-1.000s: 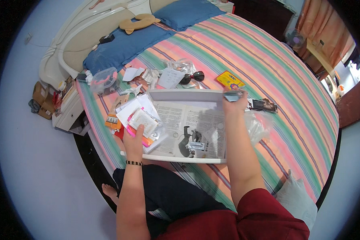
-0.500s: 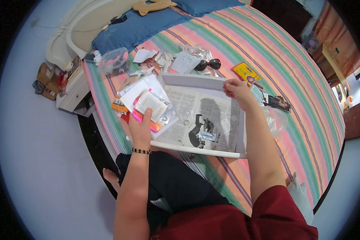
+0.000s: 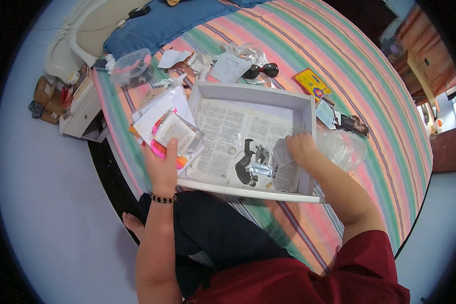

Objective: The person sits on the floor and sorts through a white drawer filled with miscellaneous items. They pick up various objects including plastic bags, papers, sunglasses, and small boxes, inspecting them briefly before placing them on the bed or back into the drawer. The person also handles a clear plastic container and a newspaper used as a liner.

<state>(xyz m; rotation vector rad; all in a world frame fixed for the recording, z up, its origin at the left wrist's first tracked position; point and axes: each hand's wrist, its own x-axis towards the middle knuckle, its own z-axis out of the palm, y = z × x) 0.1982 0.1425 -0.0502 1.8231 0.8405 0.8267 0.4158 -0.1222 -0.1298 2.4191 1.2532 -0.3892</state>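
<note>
My left hand (image 3: 162, 164) grips a stack of papers and packets (image 3: 175, 133), thumb on top; white sheets, a cream packet and pink and orange edges show in it. The stack overlaps the left side of a white drawer (image 3: 248, 91) lined with newspaper (image 3: 215, 137). Inside the drawer's right side, my right hand (image 3: 303, 149) has its fingers closed on a small greyish, see-through packet (image 3: 282, 152). A silver sachet (image 3: 261, 169) lies on the newspaper nearby, and a small round coin-like piece (image 3: 232, 150) is farther left.
Beyond the drawer lie sunglasses (image 3: 261, 71), loose papers (image 3: 230, 68) and a clear plastic box (image 3: 131, 68). To its right are a yellow packet (image 3: 312, 83), dark cards (image 3: 352, 124) and a clear plastic bag (image 3: 342, 149). Everything rests on a striped bed (image 3: 390, 152).
My right hand has come down from above the drawer's far right corner to the newspaper and taken hold of the greyish packet. The left hand still holds the stack.
</note>
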